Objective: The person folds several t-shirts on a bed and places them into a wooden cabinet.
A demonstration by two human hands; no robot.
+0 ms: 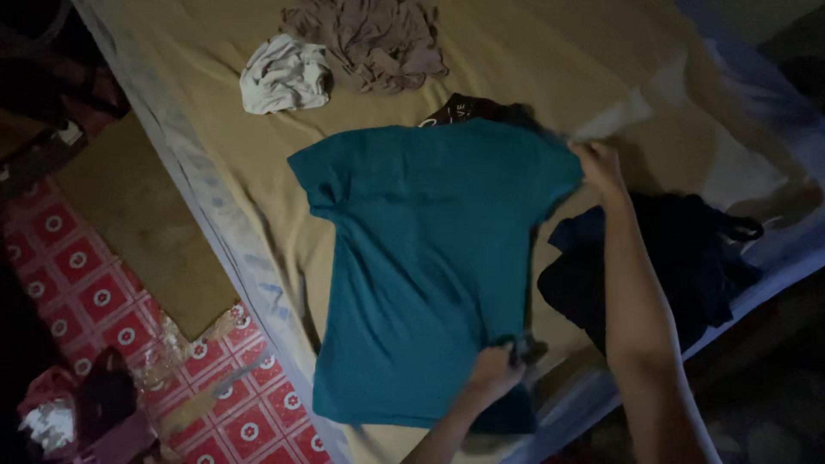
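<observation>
the teal t-shirt (421, 266) lies spread flat on the bed (559, 60), its long axis running from top to bottom of the view, one sleeve pointing left. the right hand (599, 165) pinches its upper right edge; the left hand (497, 369) grips its lower right edge. just right of it lies a dark garment (679, 258); beyond it, a white cloth (284, 76) and a brownish cloth (369, 39).
</observation>
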